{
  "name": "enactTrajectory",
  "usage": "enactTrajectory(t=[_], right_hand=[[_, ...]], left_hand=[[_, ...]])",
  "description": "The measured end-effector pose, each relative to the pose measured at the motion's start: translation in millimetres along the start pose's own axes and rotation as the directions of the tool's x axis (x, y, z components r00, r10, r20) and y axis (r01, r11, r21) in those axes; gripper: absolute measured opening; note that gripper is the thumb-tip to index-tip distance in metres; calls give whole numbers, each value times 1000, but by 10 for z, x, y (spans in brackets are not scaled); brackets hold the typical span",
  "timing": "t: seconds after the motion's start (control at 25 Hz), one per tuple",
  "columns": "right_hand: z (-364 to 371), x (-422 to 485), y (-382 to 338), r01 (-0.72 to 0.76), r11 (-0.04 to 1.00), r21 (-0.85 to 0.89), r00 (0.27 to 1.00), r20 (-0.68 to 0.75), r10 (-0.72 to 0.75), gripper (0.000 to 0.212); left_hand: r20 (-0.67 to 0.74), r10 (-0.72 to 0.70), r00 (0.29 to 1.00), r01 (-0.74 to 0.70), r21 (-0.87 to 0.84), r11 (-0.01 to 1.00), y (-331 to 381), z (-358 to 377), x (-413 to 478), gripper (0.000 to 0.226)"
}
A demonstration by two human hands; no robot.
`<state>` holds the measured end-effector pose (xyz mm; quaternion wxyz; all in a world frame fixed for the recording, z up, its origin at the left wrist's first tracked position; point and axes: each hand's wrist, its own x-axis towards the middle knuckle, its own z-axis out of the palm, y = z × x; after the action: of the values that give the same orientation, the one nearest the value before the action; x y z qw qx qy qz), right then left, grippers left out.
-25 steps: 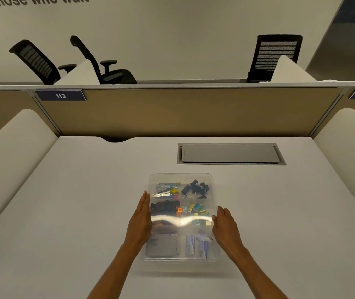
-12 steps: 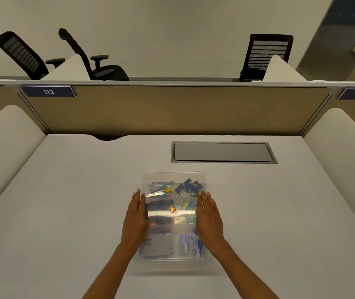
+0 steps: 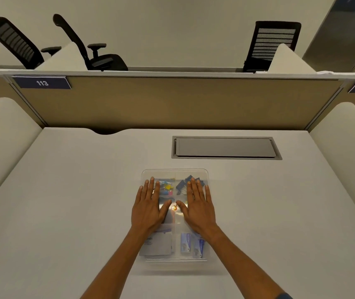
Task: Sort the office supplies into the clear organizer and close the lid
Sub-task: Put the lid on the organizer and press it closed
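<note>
both palms lie flat on the lid (image 3: 175, 175) of the clear organizer (image 3: 174, 261), which sits on the bench (image 3: 75, 201) just in front of the person. the left hand (image 3: 148, 209) and the right hand (image 3: 198, 207) are spread open, fingers straight, grasping nothing, only pressing down.

the risk, as i judge it, is an uneven close: the pressure falls on the middle and far part, so the near edge by the blue packets (image 3: 190, 244) and the grey card (image 3: 158, 243) may stay unlatched, or the lid may bow and spring back. a tall item such as the black binder clips (image 3: 183, 186) could also hold one corner up. whether the lid is fully seated cannot be told through the glare.

compared with a second ago, the hands are no longer at the organizer's sides with their edges against it; they now rest on top, closer together and further forward, covering the middle compartments.
</note>
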<state>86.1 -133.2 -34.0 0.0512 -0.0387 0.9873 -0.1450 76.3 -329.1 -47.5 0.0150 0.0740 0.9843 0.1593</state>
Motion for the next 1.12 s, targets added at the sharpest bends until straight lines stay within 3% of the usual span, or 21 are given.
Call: enactTrajectory(t=[0.56, 1.12], right_hand=[[141, 124, 49, 47, 991, -126, 995, -80, -57, 74], [85, 83, 79, 20, 1000, 1, 992, -124, -20, 73]], left_hand=[[-68, 21, 997, -10, 159, 987, 77, 34, 71, 72], [-41, 39, 998, -33, 126, 991, 90, -7, 56, 73]])
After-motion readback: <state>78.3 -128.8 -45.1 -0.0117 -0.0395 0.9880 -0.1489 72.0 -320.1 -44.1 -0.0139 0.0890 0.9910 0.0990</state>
